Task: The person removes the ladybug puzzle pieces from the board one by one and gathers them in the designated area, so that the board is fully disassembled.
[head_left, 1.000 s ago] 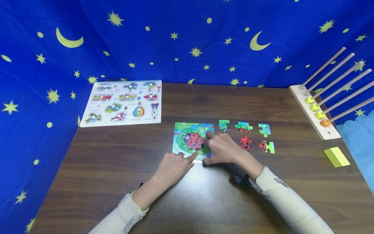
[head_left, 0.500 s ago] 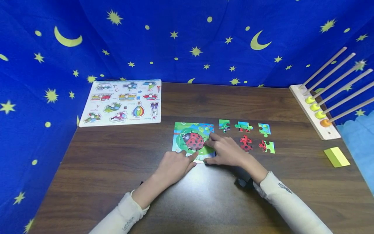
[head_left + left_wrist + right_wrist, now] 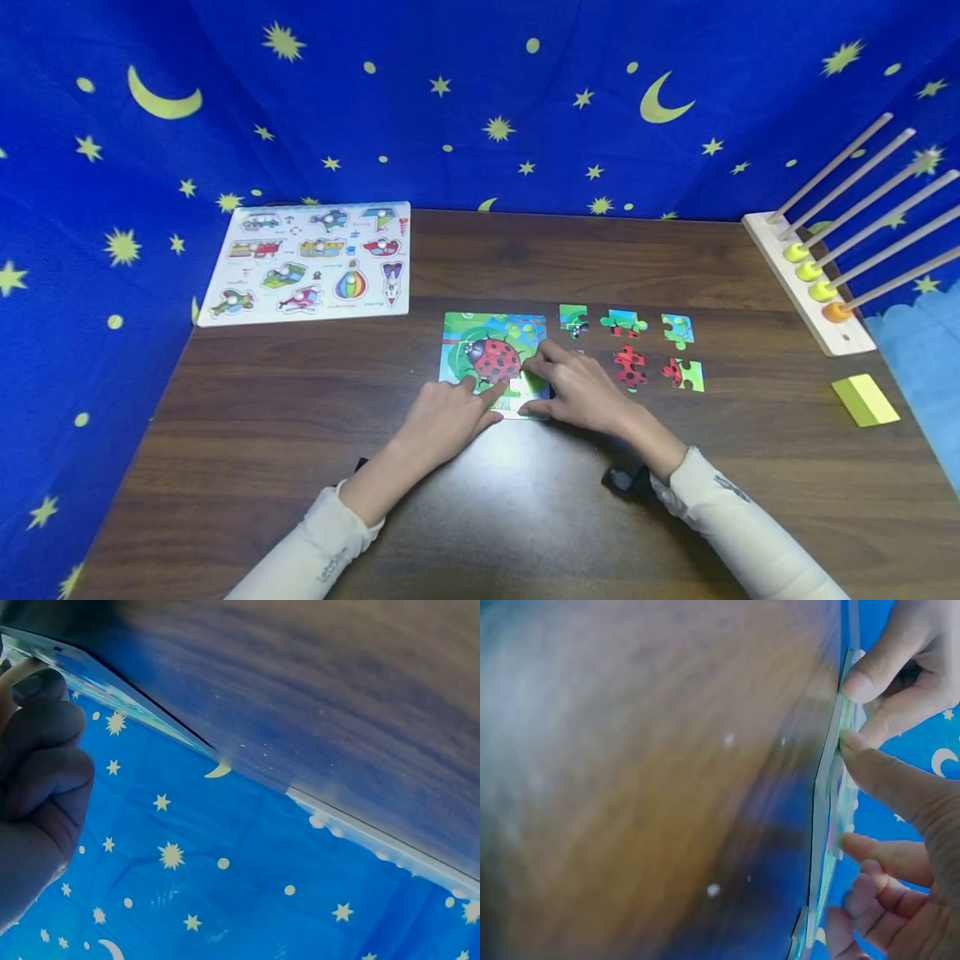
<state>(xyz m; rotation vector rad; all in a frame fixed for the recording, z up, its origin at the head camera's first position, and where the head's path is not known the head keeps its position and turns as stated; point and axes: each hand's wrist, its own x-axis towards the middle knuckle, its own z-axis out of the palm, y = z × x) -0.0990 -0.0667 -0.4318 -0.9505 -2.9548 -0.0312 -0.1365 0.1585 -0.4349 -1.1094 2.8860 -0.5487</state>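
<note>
A square ladybug jigsaw board (image 3: 455,367) lies flat at the middle of the table in the head view. My left hand (image 3: 448,419) rests at its near edge, the index fingertip pressing on the lower picture and the thumb by the edge; the other fingers are bent. My right hand (image 3: 588,392) is over the board's near right corner. Its thumb and index finger pinch a puzzle piece (image 3: 835,814), seen edge-on in the right wrist view. Right of the board lie several loose pieces, among them a red spotted piece (image 3: 629,367) and a blue-green piece (image 3: 678,330).
A white vehicle puzzle board (image 3: 315,312) lies at the back left. On the right stand a wooden peg rack (image 3: 855,337) with beads and a yellow block (image 3: 865,402). Behind the table hangs a blue star-patterned cloth (image 3: 420,117).
Both hands stay at the board's near edge. My left index fingertip has shifted slightly, and a pale patch now shows between the hands. The loose pieces have not moved.
</note>
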